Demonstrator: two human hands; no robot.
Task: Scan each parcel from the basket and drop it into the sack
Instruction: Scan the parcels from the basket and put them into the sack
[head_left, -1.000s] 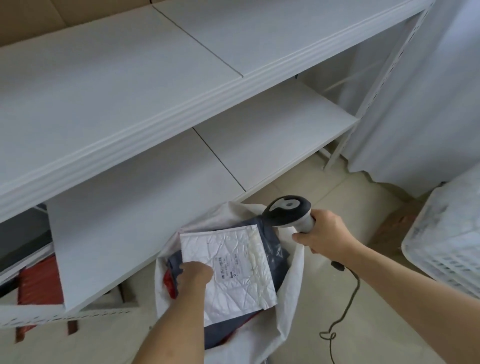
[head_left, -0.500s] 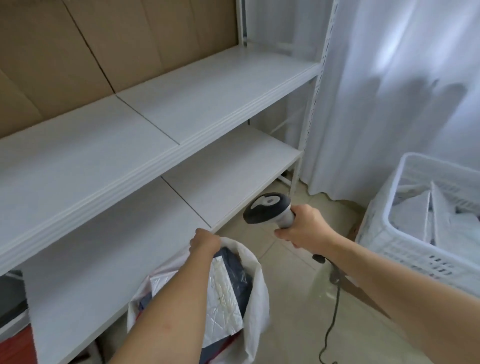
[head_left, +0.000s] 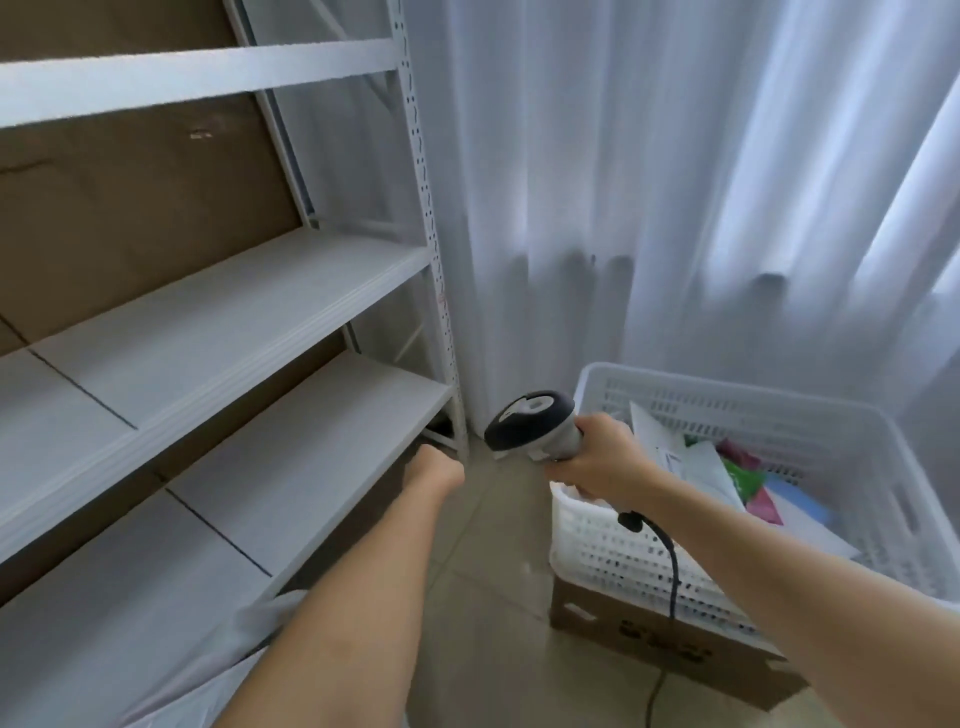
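The white perforated plastic basket (head_left: 613, 540) stands at four o'clock on a brown cardboard box (head_left: 675, 649). Inside it lie flat parcels (head_left: 701, 462), mostly white, with some green, pink and blue ones, leaning at angles. The handheld scanner (head_left: 535, 423), dark grey head and light grey handle, is near the basket's left corner. A piece of the white woven sack (head_left: 249, 639) shows at seven o'clock.

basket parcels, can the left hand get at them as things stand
Probably yes: the left hand holds nothing, the basket is open-topped, and the parcels lie exposed. The right hand with the scanner partly crosses the way.
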